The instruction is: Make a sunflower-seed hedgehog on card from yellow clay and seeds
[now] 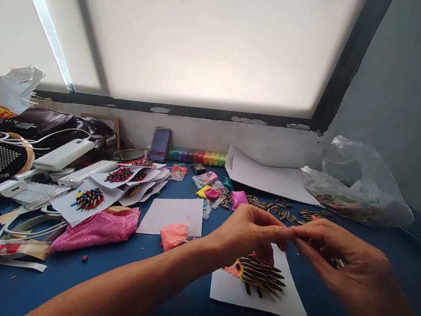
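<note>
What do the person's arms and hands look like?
The left hand and right hand are gloveless, with no rings that I can make out. The left forearm shows no sleeve, watch or bracelet; on the right, too little shows.

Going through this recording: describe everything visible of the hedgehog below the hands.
The hedgehog has a salmon, clay-like snout pointing left, a dark eye, a yellow edge behind it and long, striped seeds fanning rightward. Two dark legs show below. It lies on a white sheet. The left hand partly hides its top; contact is unclear.
</note>
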{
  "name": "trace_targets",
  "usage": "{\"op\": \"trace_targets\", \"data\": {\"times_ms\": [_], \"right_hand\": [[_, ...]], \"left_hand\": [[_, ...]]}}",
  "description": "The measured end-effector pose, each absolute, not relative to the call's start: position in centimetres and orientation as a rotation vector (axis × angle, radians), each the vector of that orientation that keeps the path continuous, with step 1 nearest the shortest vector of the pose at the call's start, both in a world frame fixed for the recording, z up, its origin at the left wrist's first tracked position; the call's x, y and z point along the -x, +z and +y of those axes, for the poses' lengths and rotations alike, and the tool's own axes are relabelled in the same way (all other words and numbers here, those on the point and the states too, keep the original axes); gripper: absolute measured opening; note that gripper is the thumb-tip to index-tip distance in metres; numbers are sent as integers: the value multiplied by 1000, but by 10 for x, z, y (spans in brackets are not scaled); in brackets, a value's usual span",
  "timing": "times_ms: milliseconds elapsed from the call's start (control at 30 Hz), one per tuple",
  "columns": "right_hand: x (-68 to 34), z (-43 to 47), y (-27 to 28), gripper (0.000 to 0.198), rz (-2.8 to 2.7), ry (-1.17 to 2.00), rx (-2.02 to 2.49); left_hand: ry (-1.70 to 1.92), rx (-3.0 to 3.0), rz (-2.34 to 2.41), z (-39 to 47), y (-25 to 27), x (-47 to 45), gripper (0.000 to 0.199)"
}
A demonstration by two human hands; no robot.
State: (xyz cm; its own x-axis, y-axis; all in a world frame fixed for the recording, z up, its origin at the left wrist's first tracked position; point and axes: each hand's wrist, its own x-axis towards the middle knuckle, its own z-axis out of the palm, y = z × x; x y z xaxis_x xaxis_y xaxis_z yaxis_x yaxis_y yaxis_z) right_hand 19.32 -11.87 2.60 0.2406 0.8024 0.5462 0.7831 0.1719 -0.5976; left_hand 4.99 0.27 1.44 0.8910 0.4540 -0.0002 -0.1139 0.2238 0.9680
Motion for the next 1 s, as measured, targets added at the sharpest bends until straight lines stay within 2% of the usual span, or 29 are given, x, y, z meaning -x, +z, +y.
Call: {"op": "trace_targets", "data": {"times_ms": [200,367,467,667,800,1000], "right_hand": [[-193,-120,24,8,-1637,-136,1595],[-179,-122,25,9,-1466,-152,1747],[-175,-122,27,12,-1340,13,1667],[-195,-116,37,31,-825,705,1379],[-205,-112,39,40,-669,825,1293],[-203,-115,30,16,-771,941,1271]], "left_hand": [[460,-1337,325,-4,18,-50,50],[476,-1383,328,-9,19,-52,49],[478,-1391,291,-7,21,-51,47],[430,-1264,239,0,27,-48,46],[405,-1180,184,6,25,-47,37],[431,-1113,151,16,21,-47,28]]}}
